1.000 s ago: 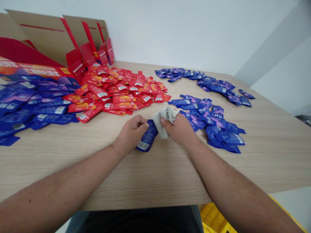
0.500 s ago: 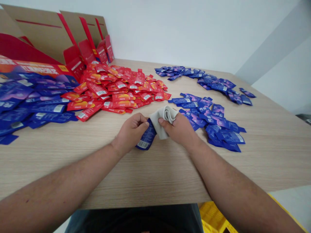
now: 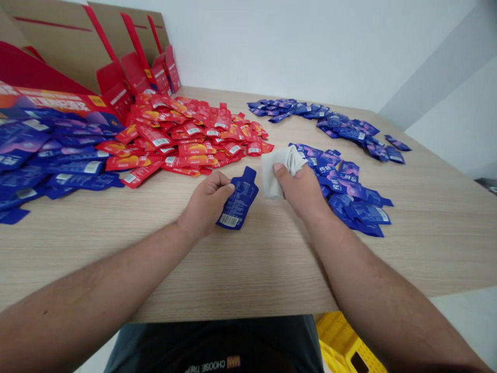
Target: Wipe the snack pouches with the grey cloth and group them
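Observation:
Between thumb and fingers, my left hand grips a dark blue pouch by its left side. The pouch's narrow neck points up, and a barcode shows near its bottom. My right hand is closed on a folded pale grey cloth, held just right of the pouch and apart from it. Behind that hand lies a loose heap of blue pouches, partly hidden by it. Red pouches are piled beyond my left hand.
A heap of blue pouches lies at the left, before red cardboard boxes with raised flaps. More blue pouches form a curved row at the back right. A yellow crate stands below the table's front edge.
My right hand has moved right with the cloth, off the blue pouch. The pouch's neck and upper part, covered before, now show. My left hand keeps its hold.

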Available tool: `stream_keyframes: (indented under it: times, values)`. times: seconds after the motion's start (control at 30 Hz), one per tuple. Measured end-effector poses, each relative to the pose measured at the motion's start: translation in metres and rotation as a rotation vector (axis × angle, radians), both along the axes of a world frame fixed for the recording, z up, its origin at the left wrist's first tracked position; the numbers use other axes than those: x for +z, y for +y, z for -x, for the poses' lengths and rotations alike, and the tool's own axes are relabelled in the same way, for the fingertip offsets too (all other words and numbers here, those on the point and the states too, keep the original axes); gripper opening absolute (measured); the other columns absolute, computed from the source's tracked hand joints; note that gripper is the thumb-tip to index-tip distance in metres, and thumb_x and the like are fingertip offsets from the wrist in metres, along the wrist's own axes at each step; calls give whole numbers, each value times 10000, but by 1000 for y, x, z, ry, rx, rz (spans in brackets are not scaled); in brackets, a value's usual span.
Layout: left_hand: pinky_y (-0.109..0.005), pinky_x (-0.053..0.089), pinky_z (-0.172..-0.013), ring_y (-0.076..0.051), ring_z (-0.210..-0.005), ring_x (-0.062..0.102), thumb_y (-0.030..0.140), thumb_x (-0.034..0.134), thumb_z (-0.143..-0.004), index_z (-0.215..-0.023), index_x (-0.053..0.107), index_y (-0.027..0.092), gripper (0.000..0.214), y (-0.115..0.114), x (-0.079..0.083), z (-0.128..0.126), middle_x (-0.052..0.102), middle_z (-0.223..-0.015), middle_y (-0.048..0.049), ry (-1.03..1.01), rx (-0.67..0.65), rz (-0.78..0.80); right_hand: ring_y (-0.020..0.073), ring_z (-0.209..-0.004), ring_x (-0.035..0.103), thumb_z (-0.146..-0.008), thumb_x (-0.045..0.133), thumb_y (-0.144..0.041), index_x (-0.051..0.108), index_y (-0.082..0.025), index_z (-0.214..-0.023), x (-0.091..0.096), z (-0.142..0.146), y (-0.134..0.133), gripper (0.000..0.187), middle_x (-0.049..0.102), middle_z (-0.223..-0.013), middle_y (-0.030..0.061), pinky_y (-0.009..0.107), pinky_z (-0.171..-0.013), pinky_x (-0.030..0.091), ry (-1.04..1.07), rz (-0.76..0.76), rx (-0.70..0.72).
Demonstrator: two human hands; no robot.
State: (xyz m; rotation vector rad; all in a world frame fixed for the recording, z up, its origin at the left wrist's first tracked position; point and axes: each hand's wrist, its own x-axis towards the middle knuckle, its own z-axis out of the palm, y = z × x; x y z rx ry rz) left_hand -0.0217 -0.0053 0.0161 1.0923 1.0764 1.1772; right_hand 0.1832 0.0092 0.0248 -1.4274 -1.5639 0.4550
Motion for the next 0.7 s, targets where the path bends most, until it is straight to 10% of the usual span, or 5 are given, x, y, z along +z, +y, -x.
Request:
stream_keyframes:
  times: [0.3, 0.7]
  values:
    - [-235, 375, -453, -105, -483, 440, 185, 617, -720, -702, 464, 210, 156, 10, -4, -1, 452, -553, 53, -222, 59, 255, 224, -880, 664, -881, 621, -359, 688, -206, -956, -6, 46, -32, 183, 725, -958, 58, 338, -810, 492, -313, 109, 427]
    - [-231, 402, -490, -95, -497, 468, 140, 623, -741, -689, 486, 197, 157, 7, -2, -4, 480, -551, 55, -285, 34, 223, 220, -849, 621, -846, 680, -381, 593, -217, -978, -6, 53, -41, 227, 691, -940, 44, 325, -746, 442, -354, 112, 304]
